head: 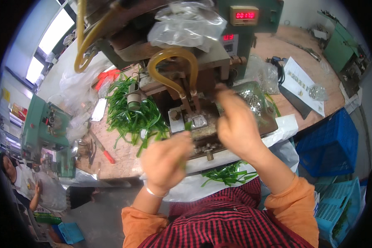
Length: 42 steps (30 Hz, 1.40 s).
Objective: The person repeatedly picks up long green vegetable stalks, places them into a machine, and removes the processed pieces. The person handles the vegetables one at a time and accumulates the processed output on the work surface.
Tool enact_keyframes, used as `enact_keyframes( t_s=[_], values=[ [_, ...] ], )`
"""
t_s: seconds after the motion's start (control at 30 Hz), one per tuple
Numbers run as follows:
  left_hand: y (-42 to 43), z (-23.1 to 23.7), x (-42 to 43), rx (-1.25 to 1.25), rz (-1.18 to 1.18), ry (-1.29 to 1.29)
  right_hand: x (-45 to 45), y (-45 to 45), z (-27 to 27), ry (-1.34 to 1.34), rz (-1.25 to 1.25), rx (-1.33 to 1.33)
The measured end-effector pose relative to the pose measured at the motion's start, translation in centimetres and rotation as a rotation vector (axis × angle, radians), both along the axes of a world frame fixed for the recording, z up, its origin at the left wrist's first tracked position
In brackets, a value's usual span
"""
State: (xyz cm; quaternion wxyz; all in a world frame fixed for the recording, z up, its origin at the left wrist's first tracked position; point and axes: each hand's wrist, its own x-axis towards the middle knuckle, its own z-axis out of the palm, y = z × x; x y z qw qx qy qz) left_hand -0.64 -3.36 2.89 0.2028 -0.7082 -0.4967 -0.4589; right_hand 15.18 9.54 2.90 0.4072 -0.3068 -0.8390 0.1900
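Observation:
My left hand (166,158) is blurred at the front left of a bench-top press (207,130), its fingers closed around a green plastic strip (188,125) whose tip points toward the metal die (199,121). Two yellow hoses (173,52) run down to metal fittings just above the die. My right hand (237,121) is raised at the right side of the die, beside a tray of small shiny metal parts (252,99); motion blur hides its fingertips and anything between them. A heap of green strips (133,114) lies left of the press, and more green strips (229,174) rest on white plastic before me.
A red-handled tool (109,157) lies on the wooden bench (124,164). At right are a printed sheet (300,83), a blue crate (328,142) and a light-blue basket (334,207). Another person (28,183) is at far left, near a green machine (46,130).

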Motion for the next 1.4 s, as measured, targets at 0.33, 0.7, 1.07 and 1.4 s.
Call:
enact_keyframes(
  t_s=[0.33, 0.7, 1.07, 1.4],
  values=[
    [3.2, -3.7, 0.3, 0.110, -0.077, 0.230, 7.9, 5.1, -8.3, 0.056, -0.305, 0.010],
    [1.9, -5.2, 1.1, 0.083, 0.001, 0.039, 6.0, 3.6, -10.7, -0.271, -0.417, 0.035],
    [-7.2, -4.6, -14.6, -0.144, 0.961, -0.103, 7.9, 3.4, -12.4, 0.117, -0.329, -0.207],
    [-6.6, -11.6, -22.4, -0.759, 1.135, -0.316, 7.2, 3.0, -12.2, 0.329, -0.268, -0.392]
  ],
)
